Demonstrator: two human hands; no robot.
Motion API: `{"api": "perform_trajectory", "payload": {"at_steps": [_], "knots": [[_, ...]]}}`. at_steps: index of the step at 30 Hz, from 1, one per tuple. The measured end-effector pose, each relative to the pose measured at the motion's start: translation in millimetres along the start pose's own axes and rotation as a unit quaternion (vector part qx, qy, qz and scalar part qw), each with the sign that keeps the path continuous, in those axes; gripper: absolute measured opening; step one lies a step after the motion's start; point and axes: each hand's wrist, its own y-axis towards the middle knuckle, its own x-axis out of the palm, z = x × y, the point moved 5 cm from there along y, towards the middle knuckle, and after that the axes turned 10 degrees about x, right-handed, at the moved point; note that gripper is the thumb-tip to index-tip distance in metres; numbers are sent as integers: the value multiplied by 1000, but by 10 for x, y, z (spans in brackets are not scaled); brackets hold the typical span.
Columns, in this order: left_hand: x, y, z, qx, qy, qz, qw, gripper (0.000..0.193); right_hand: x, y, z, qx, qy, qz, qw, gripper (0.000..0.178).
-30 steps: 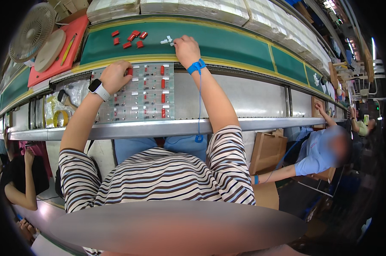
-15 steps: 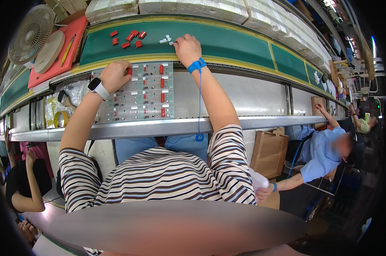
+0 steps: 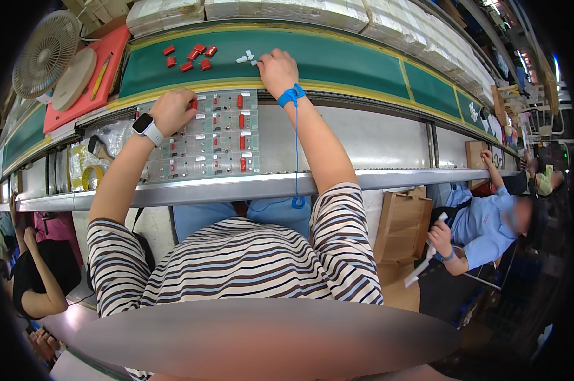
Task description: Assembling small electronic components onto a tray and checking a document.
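My left hand (image 3: 171, 113), wearing a watch, is over the upper left of a panel of circuit boards (image 3: 227, 141). Its thumb and fingers pinch a red block-shaped capacitor (image 3: 193, 104) at the board surface. More red capacitors (image 3: 242, 120) stand in a column along the panel's right side. My right hand (image 3: 278, 70), with a blue wrist strap, is on the green belt, fingertips curled down beside small white connectors (image 3: 244, 60). Its fingers are closed, but what lies between them is hidden. Several loose red capacitors (image 3: 186, 66) lie on the belt to the left.
A metal rail (image 3: 236, 185) runs along the near edge. At the left are a fan (image 3: 46, 52), a red board (image 3: 103, 76), a brush and a yellow tape roll (image 3: 92, 176). White foam blocks (image 3: 287, 10) line the back. A co-worker (image 3: 483, 219) sits at the right.
Both my hands stay almost where they were, with the right one shifting very slightly. At the right, the co-worker's hand with a white object has moved up and away from my sleeve.
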Motion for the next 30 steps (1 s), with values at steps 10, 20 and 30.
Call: {"api": "perform_trajectory", "payload": {"at_steps": [10,20,30], "knots": [[58,89,-87,-31,-10,-111,993,27,-60,-14,-9,-27,-17,-20,999,9],[-91,489,-681,-35,64,104,992,21,-329,-110,-539,-29,117,-103,987,11],[-51,346,-529,-32,58,127,990,19,-297,-699,-1197,-153,224,-256,928,8]]}}
